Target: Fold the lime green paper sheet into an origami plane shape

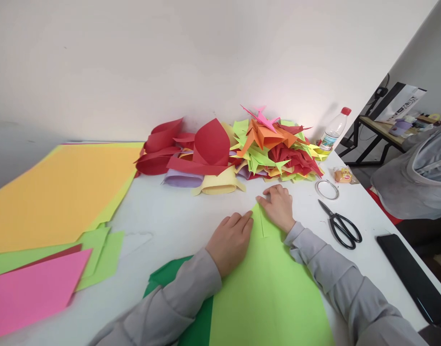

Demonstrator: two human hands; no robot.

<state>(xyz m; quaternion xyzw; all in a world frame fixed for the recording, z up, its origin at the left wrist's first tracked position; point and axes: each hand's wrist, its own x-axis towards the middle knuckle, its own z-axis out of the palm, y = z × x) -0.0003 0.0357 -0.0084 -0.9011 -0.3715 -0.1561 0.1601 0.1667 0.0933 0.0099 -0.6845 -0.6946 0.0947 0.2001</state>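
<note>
A large light green sheet of paper [267, 288] lies in front of me, its far end folded to a narrow tip with a short slit-like seam down the middle. My left hand [232, 240] rests along the left edge near that tip, fingers together and closed on the paper. At the tip's right side, my right hand [278, 206] has bent fingers closed at the folded edge, its thumb side hidden in part. Under my left forearm and the light green sheet shows a dark green sheet [197, 319].
Stacked coloured paper [62, 192] covers the left, with a pink sheet [40, 293] nearest. Along the wall sit red paper shapes [211, 144] and folded paper pieces [267, 139]. At right are a bottle [334, 132], tape roll [327, 190], snack [343, 175], scissors [341, 226] and black object [413, 276].
</note>
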